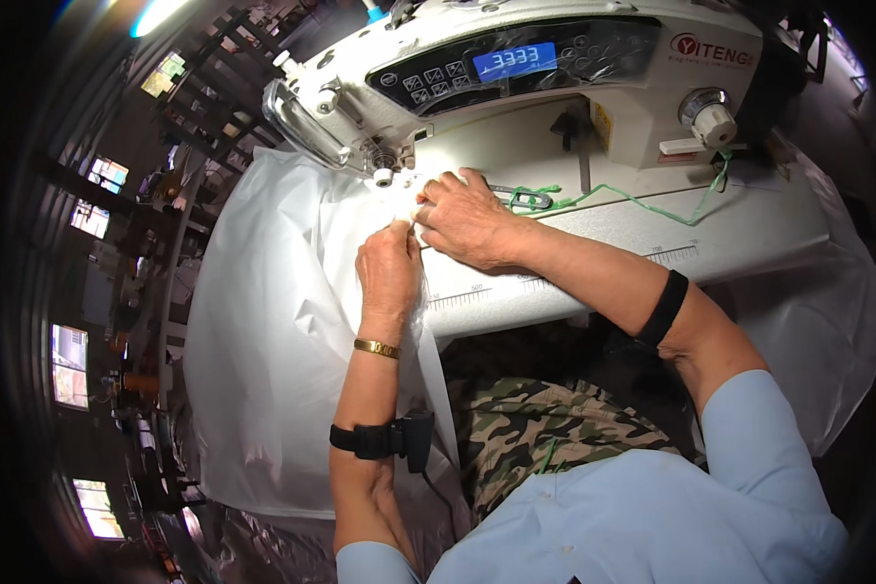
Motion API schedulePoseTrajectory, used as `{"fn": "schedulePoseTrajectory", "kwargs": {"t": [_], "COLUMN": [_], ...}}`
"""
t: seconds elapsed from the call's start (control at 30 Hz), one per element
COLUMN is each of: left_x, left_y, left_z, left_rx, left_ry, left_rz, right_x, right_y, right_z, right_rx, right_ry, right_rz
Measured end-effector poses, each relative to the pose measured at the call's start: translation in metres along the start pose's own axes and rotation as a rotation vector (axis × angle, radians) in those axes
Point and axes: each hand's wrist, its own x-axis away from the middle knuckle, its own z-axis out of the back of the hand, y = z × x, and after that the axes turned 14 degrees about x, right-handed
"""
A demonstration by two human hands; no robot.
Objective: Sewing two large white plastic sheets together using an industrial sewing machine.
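Note:
A white sewing machine (516, 73) stands in front of me with its lamp lit. Under its needle area lies a large white sheet (253, 331), thin and smooth like plastic or coated cloth, hanging down at my left. My left hand (389, 268) is closed on the near edge of that sheet. Just beyond it, my right hand (465, 222) has its fingers bent and pinched together close to the needle. Glare from the lamp washes out whatever lies between those fingertips. Small thread snips (529, 200) rest beside my right hand, tied to a green cord (642, 204).
The green cord runs right toward the machine's dial (708, 119). A ruler scale is printed along the table's front edge (516, 304). More translucent sheeting (808, 331) hangs at the right. Racks and several bright windows (70, 365) stand off to the left.

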Motion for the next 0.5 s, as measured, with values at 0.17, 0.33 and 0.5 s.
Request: {"fn": "schedulePoseTrajectory", "kwargs": {"t": [0.17,0.33,0.5], "left_x": [-0.015,-0.027,-0.026], "left_y": [-0.006,-0.013,-0.012], "left_z": [-0.008,-0.016,-0.013], "left_rx": [-0.013,0.01,0.023], "left_ry": [0.034,0.079,0.075], "left_rz": [0.073,0.099,0.13], "right_x": [0.001,0.0,-0.004], "right_y": [-0.001,0.0,0.003], "right_z": [-0.001,-0.002,0.003], "right_rx": [-0.015,-0.064,-0.259], "right_ry": [0.015,0.007,0.103], "right_rz": [-0.022,-0.035,-0.154]}}
